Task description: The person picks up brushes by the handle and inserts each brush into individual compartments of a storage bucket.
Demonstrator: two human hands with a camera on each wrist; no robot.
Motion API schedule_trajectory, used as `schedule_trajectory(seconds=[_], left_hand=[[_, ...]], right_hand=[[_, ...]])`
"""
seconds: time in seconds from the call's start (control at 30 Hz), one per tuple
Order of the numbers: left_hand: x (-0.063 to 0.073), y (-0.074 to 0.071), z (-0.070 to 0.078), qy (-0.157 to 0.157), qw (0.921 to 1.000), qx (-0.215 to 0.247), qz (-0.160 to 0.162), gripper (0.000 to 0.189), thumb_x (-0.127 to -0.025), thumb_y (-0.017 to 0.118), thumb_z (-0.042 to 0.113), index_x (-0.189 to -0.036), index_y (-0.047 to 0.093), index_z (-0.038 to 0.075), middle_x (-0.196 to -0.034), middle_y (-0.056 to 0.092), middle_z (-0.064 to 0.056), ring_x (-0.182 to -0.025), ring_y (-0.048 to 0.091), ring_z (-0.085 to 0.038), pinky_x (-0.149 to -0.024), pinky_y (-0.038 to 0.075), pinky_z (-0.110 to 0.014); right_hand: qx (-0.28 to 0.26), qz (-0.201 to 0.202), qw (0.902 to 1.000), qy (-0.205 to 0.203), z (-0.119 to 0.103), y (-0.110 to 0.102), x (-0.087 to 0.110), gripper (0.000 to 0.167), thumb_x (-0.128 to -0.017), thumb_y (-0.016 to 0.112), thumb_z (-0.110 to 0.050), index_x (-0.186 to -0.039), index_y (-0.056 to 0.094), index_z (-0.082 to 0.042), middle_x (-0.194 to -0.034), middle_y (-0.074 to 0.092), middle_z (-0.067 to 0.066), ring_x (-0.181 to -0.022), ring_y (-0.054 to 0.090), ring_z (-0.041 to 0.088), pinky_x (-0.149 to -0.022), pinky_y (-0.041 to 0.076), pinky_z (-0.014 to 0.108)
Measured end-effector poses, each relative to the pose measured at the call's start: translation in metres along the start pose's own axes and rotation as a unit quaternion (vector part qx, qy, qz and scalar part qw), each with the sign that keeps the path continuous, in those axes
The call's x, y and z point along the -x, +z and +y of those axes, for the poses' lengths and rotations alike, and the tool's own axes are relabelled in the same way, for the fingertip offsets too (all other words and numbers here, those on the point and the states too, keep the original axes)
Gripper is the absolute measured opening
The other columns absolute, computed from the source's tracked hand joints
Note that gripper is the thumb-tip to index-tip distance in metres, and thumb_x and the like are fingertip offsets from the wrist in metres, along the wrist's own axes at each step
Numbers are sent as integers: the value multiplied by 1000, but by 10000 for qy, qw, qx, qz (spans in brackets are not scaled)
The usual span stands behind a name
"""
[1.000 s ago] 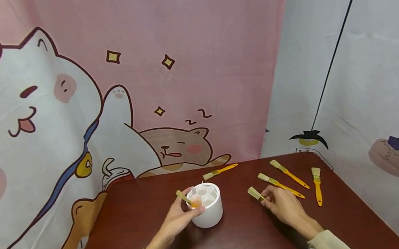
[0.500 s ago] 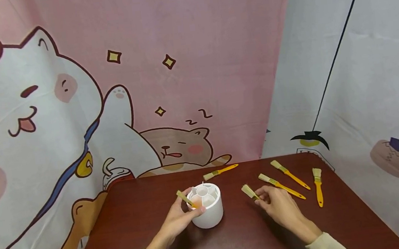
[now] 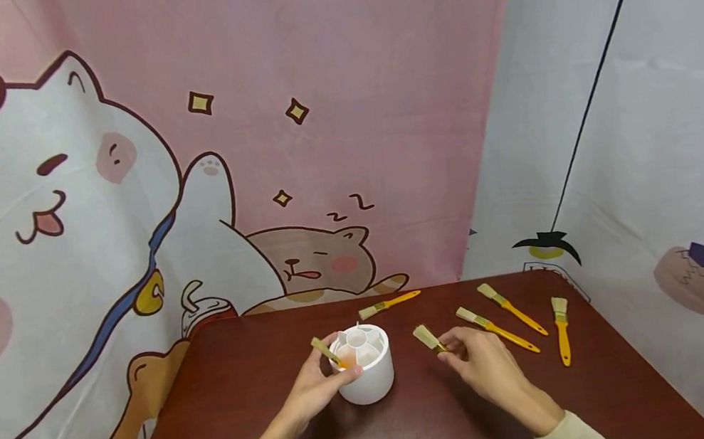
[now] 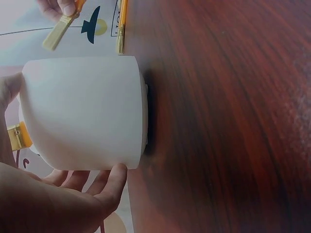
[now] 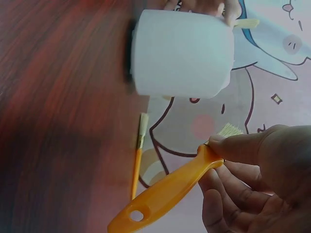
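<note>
My left hand [image 3: 314,388] grips a round white holder [image 3: 370,382] by its left side, thumb at the near rim and fingers round the back. Divided compartments show in its top, and one paintbrush [image 3: 325,348] stands in it, leaning left with the bristles up. To the right of the holder, my right hand [image 3: 484,361] pinches another paintbrush [image 3: 429,339] near its metal band. Its bristles point up and left, toward the holder. In the right wrist view, the yellow handle [image 5: 167,191] of this brush slants down from the thumb and fingers.
Several more yellow-handled paintbrushes lie on the dark red table [image 3: 239,374]: one behind the holder [image 3: 389,303], and others to the right, such as the rightmost brush [image 3: 562,330]. A pink cartoon curtain [image 3: 382,137] hangs behind the table's far edge.
My right hand has moved left with its paintbrush, bringing the bristles closer to the holder. The left hand and the holder have stayed in place.
</note>
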State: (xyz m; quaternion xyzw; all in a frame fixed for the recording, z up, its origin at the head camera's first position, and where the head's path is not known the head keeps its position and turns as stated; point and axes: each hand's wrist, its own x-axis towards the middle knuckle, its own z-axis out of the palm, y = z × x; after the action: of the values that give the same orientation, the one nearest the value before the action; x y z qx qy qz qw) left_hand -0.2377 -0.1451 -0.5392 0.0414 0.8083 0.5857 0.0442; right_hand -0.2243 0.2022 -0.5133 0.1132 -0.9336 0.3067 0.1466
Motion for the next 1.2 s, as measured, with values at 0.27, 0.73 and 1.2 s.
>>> schedule_trajectory(seconds=[0.27, 0.73, 1.2], left_hand=[[2, 1, -3, -2, 10000, -30, -73, 96, -95, 97, 38, -175, 49, 15, -165, 66, -19, -150, 66, -39, -122, 56, -62], [0, 2, -3, -26, 10000, -67, 28, 96, -93, 98, 39, -174, 51, 19, -167, 65, -19, -156, 61, -42, -126, 51, -68], [-3, 0, -4, 15, 9999, -134, -9, 96, -93, 98, 41, -174, 51, 17, -163, 68, -18, -147, 67, -37, -119, 57, -57]], right_hand=[[-96, 77, 9998, -125, -15, 1, 3, 21, -93, 100, -16, -108, 86, -21, -90, 80, -13, -79, 69, 0, -73, 58, 25], [-358, 292, 9969, -634, -44, -1, -3, 25, -91, 101, -14, -105, 84, -24, -93, 81, -15, -81, 70, -1, -73, 59, 24], [-606, 621, 9870, -1353, -71, -3, -11, 27, -89, 102, -11, -105, 83, -23, -96, 83, -11, -82, 74, 1, -74, 66, 31]])
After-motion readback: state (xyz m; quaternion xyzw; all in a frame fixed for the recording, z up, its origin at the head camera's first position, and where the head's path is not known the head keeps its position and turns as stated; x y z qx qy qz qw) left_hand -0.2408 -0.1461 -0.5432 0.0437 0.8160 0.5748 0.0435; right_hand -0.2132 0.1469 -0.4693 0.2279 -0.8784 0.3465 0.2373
